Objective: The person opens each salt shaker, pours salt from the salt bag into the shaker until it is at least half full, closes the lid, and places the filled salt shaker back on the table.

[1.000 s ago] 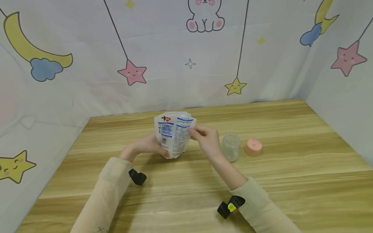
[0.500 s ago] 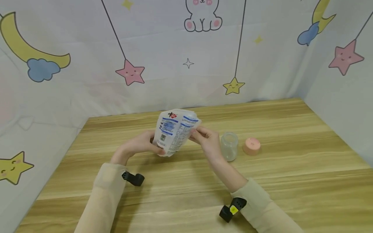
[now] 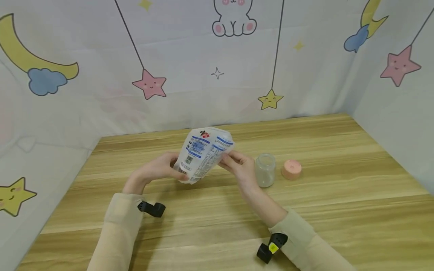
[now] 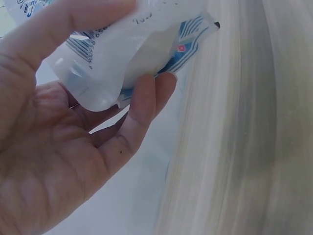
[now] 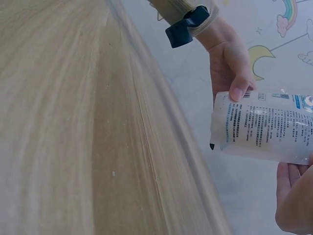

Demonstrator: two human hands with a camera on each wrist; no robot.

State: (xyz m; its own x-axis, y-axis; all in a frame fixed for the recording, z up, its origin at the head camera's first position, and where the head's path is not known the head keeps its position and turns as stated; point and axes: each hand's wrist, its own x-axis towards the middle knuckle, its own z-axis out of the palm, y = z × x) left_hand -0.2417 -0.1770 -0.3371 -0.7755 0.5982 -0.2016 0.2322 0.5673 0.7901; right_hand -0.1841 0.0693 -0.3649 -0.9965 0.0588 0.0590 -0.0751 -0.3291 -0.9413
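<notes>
A white plastic pouch (image 3: 207,154) with blue bands and small print is held up over the table, its top leaning right. My left hand (image 3: 159,167) grips its lower left corner, thumb in front and fingers behind. In the left wrist view the left hand (image 4: 63,142) curls its fingers round the bottom of the pouch (image 4: 107,63). My right hand (image 3: 242,165) pinches the right edge of the pouch near its upper part. The right wrist view shows the printed back of the pouch (image 5: 264,125), with the right hand (image 5: 296,196) at its edge.
An uncapped glass jar (image 3: 265,171) stands just right of my right hand. Beside it sits a round pink lid (image 3: 292,169). The wooden table (image 3: 339,210) ends at a white curtain (image 3: 190,75) printed with stars and moons.
The pouch has tilted, its top leaning further right toward the jar, while its lower end has shifted left with my left hand. My right hand keeps its pinch on the edge.
</notes>
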